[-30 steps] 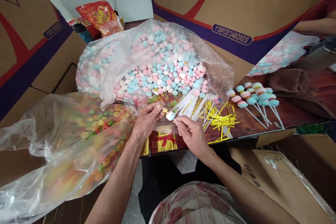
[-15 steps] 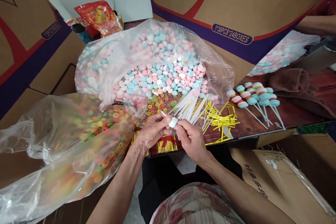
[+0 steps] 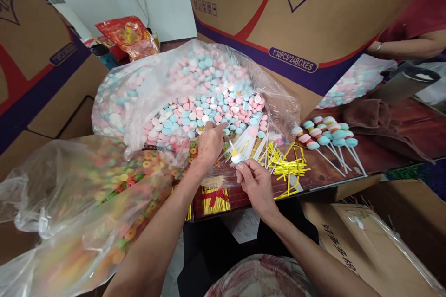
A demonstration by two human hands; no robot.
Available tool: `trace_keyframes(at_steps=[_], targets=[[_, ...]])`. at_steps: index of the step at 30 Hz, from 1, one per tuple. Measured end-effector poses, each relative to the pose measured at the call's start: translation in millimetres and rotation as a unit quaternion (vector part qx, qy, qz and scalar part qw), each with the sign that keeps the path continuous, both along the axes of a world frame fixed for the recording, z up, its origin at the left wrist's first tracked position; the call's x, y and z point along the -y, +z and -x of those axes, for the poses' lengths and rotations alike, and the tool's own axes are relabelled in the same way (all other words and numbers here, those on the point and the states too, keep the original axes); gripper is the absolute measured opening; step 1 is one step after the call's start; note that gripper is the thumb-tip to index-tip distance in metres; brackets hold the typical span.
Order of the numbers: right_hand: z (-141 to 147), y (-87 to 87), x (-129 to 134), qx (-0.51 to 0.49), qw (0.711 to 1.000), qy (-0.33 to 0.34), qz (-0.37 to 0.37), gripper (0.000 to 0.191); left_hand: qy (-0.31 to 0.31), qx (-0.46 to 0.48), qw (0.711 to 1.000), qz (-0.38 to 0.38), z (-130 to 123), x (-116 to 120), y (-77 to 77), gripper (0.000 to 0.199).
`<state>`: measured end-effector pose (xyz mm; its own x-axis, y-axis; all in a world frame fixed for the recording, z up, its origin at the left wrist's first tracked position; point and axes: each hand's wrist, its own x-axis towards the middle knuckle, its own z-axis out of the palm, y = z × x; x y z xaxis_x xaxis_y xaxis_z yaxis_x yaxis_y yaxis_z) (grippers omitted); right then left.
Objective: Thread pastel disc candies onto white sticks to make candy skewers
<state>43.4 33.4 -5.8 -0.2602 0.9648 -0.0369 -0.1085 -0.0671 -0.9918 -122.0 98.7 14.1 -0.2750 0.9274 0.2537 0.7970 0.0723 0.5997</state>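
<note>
In my right hand [image 3: 257, 185] is a stick candy [image 3: 237, 158], pinched near the front edge of the table. A white-and-blue candy and a yellow ring are threaded on its white stick, whose tip points up and left. My left hand [image 3: 211, 143] reaches over the near edge of the pastel candy pile [image 3: 209, 106], fingers partly stretched out and thumb side hidden. Pink, blue and white candies spill from a clear plastic bag [image 3: 163, 67]. Fruit-coloured candy rings [image 3: 193, 145] lie below the left hand. White sticks [image 3: 249, 141] fan out just beyond the right hand.
Yellow twist ties [image 3: 291, 164] lie right of the sticks. Several threaded stick candies [image 3: 327, 132] rest farther right, near a brown cloth [image 3: 367, 113]. A bag of rings [image 3: 139, 185] stands left. A large carton [image 3: 251, 23] rises behind; another person's arm [image 3: 411, 48] shows at right.
My left hand has left the stick candy and moved up to the candy pile. My right hand keeps hold of the stick candy, and its yellow ring now shows. The view has tilted up slightly.
</note>
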Motion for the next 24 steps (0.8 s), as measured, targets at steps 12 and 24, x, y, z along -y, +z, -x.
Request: trace_keyframes(at_steps=[12, 24], targets=[[-1, -8.6, 1, 0.018, 1.000, 0.012, -0.013, 0.034, -0.047, -0.084, 0.995, -0.001, 10, 5, -16.0, 0.021], [-1, -8.9, 2, 0.034, 0.999, 0.021, -0.024, 0.036, 0.031, 0.038, 0.998, -0.037, 26, 15, -4.6, 0.019]])
